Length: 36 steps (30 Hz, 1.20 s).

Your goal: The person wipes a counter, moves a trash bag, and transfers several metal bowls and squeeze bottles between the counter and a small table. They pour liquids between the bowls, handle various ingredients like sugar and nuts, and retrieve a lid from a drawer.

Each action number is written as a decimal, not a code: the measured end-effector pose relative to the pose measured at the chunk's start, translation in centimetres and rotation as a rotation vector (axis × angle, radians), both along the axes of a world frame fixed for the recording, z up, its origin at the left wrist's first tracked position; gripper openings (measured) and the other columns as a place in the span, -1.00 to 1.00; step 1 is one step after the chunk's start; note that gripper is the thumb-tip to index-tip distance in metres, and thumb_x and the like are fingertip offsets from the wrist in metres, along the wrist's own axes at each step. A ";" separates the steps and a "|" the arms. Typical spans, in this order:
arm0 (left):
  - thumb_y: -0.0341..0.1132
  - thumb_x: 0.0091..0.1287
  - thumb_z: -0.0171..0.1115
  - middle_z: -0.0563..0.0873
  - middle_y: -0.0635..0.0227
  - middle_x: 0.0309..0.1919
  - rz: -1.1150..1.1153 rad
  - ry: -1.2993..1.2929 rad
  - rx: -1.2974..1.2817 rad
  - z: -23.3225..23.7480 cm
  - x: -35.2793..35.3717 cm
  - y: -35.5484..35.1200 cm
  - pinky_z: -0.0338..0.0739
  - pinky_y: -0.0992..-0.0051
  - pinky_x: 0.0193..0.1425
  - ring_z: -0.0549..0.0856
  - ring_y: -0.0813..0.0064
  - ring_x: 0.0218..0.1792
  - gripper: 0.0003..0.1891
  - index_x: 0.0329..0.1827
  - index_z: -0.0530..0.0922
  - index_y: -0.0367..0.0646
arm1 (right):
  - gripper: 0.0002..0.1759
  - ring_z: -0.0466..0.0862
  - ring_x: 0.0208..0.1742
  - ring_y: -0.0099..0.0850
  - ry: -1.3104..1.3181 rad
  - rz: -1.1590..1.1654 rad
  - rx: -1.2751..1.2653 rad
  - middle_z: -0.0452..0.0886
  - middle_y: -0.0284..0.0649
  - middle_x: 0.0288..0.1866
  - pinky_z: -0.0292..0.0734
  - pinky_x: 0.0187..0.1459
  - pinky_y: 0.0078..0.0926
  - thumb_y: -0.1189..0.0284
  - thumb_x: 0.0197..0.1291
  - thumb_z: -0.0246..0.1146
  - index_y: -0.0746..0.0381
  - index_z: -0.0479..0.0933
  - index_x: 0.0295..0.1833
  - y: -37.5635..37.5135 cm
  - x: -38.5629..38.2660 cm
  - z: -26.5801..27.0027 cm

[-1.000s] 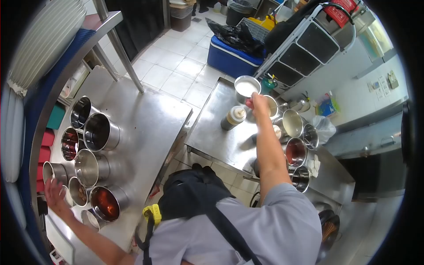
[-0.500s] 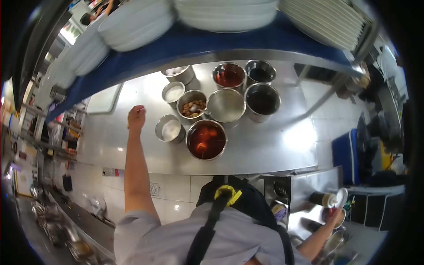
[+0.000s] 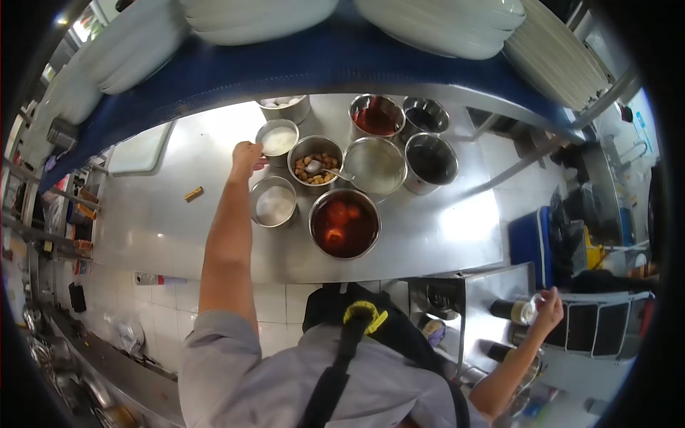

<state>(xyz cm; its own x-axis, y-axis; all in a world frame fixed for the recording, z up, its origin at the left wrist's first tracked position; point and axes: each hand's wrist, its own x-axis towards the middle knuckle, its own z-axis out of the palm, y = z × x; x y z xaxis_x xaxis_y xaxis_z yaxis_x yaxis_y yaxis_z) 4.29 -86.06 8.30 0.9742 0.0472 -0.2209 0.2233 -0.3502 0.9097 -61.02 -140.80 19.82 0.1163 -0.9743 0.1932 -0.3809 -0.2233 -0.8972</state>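
— What sits on the steel worktop (image 3: 164, 214)?
— A white-filled pot (image 3: 277, 137), straight ahead. The left hand (image 3: 246, 155) is clenched on its left rim. The right hand (image 3: 548, 305) is well apart, beside a bottle (image 3: 508, 309); I cannot tell its grip.

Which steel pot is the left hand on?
The small white-filled pot directly left of the spoon pot; the left hand is at its rim, unlike the other pots.

Small steel pot (image 3: 277, 138): round, open, upright, holding something white; stands on the steel surface (image 3: 178, 228), rim against the curled left hand (image 3: 246, 157). Dark squeeze bottle (image 3: 508, 309), pale cap, just beside the right hand (image 3: 549, 308).
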 end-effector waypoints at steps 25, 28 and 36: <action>-0.39 0.14 0.26 0.38 0.27 -0.76 -1.237 -0.428 0.071 20.5 -38.8 -23.2 0.25 0.41 -0.58 0.33 0.56 -0.68 -0.74 -0.62 0.38 -0.28 | -0.80 0.58 -0.19 -0.53 -0.176 0.879 0.203 0.65 -0.10 -0.03 0.47 -0.15 -0.58 0.41 0.29 0.32 0.37 0.62 -0.26 16.4 2.4 6.4; -0.36 0.14 0.28 0.39 0.32 -0.75 -1.354 -0.330 0.062 20.6 -43.1 -26.3 0.24 0.45 -0.57 0.32 0.61 -0.65 -0.73 -0.61 0.39 -0.27 | -0.80 0.57 -0.19 -0.51 -0.176 0.781 0.269 0.66 -0.09 -0.06 0.45 -0.16 -0.58 0.45 0.26 0.33 0.37 0.60 -0.33 15.4 -1.8 6.2; -0.36 0.17 0.28 0.36 0.44 -0.73 -1.424 -0.298 0.131 20.3 -49.0 -32.2 0.20 0.48 -0.56 0.30 0.71 -0.59 -0.73 -0.60 0.40 -0.25 | -0.79 0.62 -0.15 -0.41 -0.082 0.612 0.177 0.65 -0.07 -0.11 0.49 -0.12 -0.52 0.40 0.26 0.33 0.37 0.62 -0.27 10.1 -8.3 4.4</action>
